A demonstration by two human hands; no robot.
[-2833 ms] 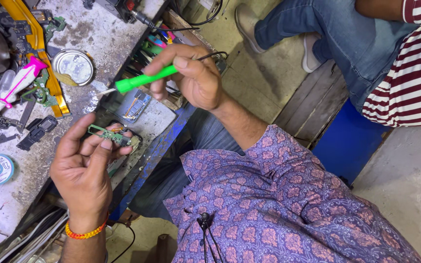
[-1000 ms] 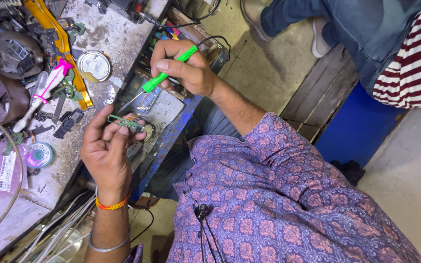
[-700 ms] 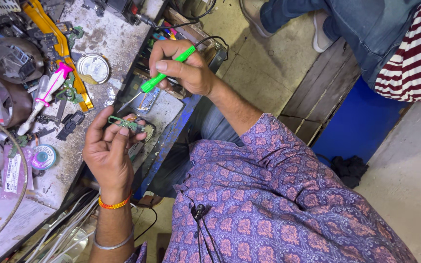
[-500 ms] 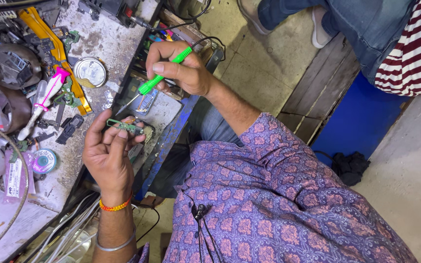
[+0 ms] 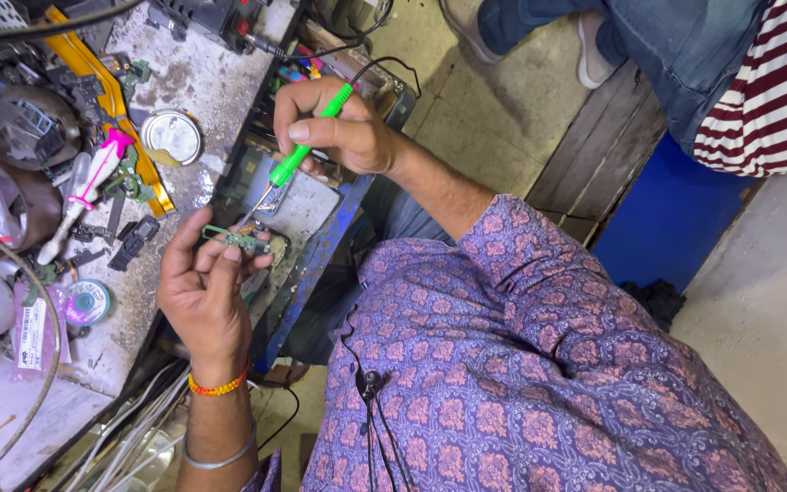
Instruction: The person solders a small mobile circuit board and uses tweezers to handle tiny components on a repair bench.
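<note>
Left hand [image 5: 200, 296] pinches a small board [image 5: 234, 239] over the bench [image 5: 229, 82] edge, right hand [image 5: 334, 132] grips a green iron [image 5: 298, 155] tipped onto it, beside a tin [image 5: 171, 137], solder spool [image 5: 86, 302] and clutter.

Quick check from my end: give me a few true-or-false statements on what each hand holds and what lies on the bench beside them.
1. The right hand holds a green-handled soldering iron. True.
2. The left hand is empty. False: its fingers pinch a small green circuit board.
3. The iron's tip points toward the board. True.
4. A round metal tin lies on the workbench. True.
5. The left wrist is bare. False: it wears an orange beaded bracelet.
</note>
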